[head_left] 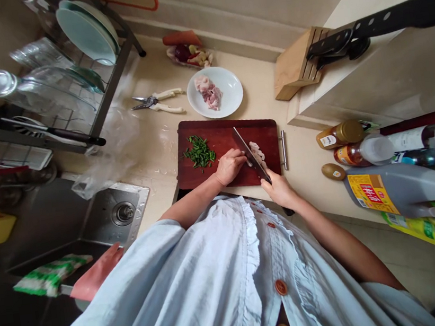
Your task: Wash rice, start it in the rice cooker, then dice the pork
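Observation:
On a dark red cutting board (217,131), my right hand (280,189) is wrapped round the handle of a kitchen knife (248,151). The blade points away from me, its side close to my left fingers. My left hand (231,166) is closed, its fingertips pressing a small pale piece of food against the board beside the blade. I cannot tell what food this is. Pale slices (257,152) lie just right of the knife. Chopped green pieces (200,152) form a pile on the board's left. Behind the board, a white plate (229,89) holds raw meat (209,92).
Kitchen scissors (157,102) lie left of the plate. A knife block (296,64) stands back right. Bottles, including a large jug (409,188), and a kiwi (333,172) line the right. A dish rack (112,91) and a sink (105,210) are on the left.

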### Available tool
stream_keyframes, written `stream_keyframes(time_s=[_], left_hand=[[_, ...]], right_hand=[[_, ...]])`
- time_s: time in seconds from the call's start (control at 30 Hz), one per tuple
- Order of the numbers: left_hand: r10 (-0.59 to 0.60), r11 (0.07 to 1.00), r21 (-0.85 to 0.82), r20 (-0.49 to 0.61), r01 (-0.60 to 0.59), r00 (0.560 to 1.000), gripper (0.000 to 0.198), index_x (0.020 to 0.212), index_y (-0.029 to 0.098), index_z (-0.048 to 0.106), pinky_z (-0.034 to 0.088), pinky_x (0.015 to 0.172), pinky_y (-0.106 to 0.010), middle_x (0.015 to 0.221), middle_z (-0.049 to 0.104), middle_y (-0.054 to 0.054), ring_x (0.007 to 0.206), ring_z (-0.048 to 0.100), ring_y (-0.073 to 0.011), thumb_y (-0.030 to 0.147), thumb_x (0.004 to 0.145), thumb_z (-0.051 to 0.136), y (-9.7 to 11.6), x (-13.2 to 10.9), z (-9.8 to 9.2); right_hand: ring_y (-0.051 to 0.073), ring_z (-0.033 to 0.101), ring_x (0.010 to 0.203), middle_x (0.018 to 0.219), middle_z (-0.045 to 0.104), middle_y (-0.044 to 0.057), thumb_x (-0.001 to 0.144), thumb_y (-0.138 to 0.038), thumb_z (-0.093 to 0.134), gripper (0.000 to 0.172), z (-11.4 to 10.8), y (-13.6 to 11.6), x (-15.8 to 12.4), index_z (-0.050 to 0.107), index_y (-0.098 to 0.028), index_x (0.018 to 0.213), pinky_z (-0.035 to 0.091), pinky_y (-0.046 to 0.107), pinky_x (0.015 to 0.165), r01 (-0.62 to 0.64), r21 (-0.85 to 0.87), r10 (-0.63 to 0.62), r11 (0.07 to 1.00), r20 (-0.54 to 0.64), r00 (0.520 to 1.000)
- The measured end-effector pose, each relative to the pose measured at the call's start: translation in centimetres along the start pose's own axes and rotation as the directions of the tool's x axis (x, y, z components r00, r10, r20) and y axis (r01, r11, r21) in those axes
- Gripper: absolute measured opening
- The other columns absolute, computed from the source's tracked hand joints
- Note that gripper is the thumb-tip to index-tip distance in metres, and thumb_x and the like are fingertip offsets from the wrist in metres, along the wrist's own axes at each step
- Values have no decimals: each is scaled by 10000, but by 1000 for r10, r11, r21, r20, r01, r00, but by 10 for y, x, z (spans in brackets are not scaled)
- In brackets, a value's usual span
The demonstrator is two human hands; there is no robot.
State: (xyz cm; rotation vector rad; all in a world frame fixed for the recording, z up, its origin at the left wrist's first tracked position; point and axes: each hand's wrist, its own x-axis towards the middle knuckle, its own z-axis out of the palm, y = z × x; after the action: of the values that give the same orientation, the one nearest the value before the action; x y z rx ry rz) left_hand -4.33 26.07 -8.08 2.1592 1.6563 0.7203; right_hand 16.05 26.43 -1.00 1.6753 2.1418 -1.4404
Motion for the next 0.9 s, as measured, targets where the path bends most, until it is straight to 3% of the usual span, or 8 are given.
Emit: stream_keyframes(time_s=[0.1,0.23,0.47,0.63,0.8,0.9], left_hand=[[-9,1000,8,5,9,1000,316,810,194,712,404,678,-261,855,641,-48,776,515,-162,286,936,437,1,0,1],[-25,999,-22,-6,25,1000,291,849,184,712,414,698,-259,868,637,-59,800,521,-162,252,932,442,0,1,1],[-24,1000,-20,7,25,1000,303,823,193,716,408,678,-269,841,626,-56,776,512,-163,284,932,448,-1,2,1],[-42,998,-51,-35,41,998,293,827,189,708,423,696,-263,865,636,-52,802,519,-160,254,934,443,2,-1,5],[-47,999,-21,-39,46,998,299,839,193,695,426,716,-275,890,616,-51,809,512,-163,283,940,428,1,-2,9],[-56,998,12,-24,57,998,294,838,190,682,426,729,-283,878,591,-57,817,497,-170,282,941,423,1,-5,8]], right_hand=[[128,475,540,618,531,-6,829,-305,412,177,1,2,-4,540,-192,871,323,226,526,-12,-18,12,1000,1,1000],[146,505,583,660,570,19,815,-293,441,199,9,-5,9,566,-196,936,329,234,549,-36,-59,33,998,-58,998],[132,483,539,606,521,-13,815,-315,410,184,11,4,4,541,-203,879,334,233,538,-29,96,30,995,-10,1000],[132,468,541,614,513,-12,801,-321,425,175,16,2,9,535,-205,872,332,236,543,-32,56,36,998,-64,997],[139,508,592,675,563,13,792,-302,421,152,16,23,-9,520,-194,833,363,236,562,4,34,-2,999,-58,998],[120,478,525,597,515,-14,785,-310,431,144,11,28,-10,508,-192,816,364,225,517,-10,107,14,994,-37,999]])
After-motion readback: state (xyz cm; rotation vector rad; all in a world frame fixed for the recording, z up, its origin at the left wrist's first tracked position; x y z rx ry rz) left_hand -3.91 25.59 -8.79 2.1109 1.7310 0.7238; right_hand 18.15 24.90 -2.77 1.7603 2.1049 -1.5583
